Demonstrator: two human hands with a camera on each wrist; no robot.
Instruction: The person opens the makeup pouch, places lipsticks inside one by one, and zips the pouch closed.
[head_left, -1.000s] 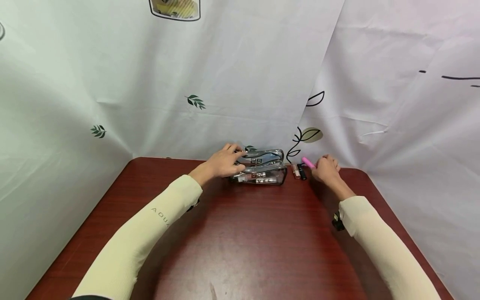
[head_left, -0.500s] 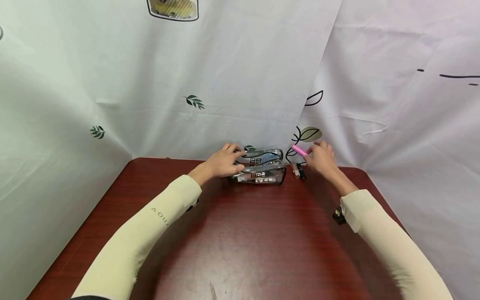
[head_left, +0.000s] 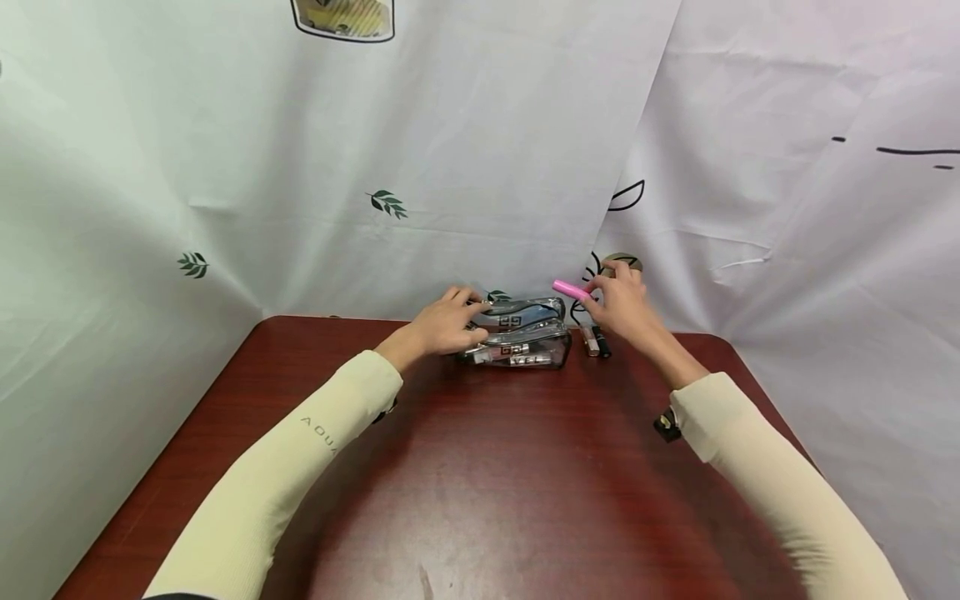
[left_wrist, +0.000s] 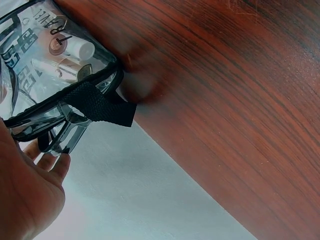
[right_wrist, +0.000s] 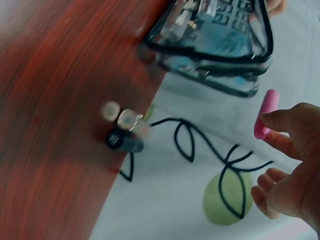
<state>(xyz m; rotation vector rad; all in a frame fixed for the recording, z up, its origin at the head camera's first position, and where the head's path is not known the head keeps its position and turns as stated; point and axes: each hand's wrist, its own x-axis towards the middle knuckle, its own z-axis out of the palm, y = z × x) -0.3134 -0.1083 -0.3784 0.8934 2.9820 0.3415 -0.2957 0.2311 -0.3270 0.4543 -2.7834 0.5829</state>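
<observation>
A clear zip pouch with black piping (head_left: pixel 531 335) stands at the back of the table, with its top parted. My left hand (head_left: pixel 442 327) grips its left end, and the left wrist view has fingertips (left_wrist: pixel 61 165) behind the edge of the clear plastic. Tubes with metallic and white ends (left_wrist: pixel 80 48) show through the pouch wall. Between thumb and finger, my right hand (head_left: pixel 624 307) pinches a slim pink tube (right_wrist: pixel 266 114), raised just right of the pouch top. In the right wrist view the other fingers of that hand are loosely bent.
Right of the pouch, a black cosmetic tube (right_wrist: pixel 124 141) and a pinkish one with a clear, gold-toned end (right_wrist: pixel 129 120) lie side by side at the back edge of the reddish-brown table (head_left: pixel 480 467). White printed cloth (head_left: pixel 487 167) hangs directly behind.
My right hand has lifted the pink tube from beside the small tubes and carried it up and leftward to near the pouch. My left hand stays on the pouch.
</observation>
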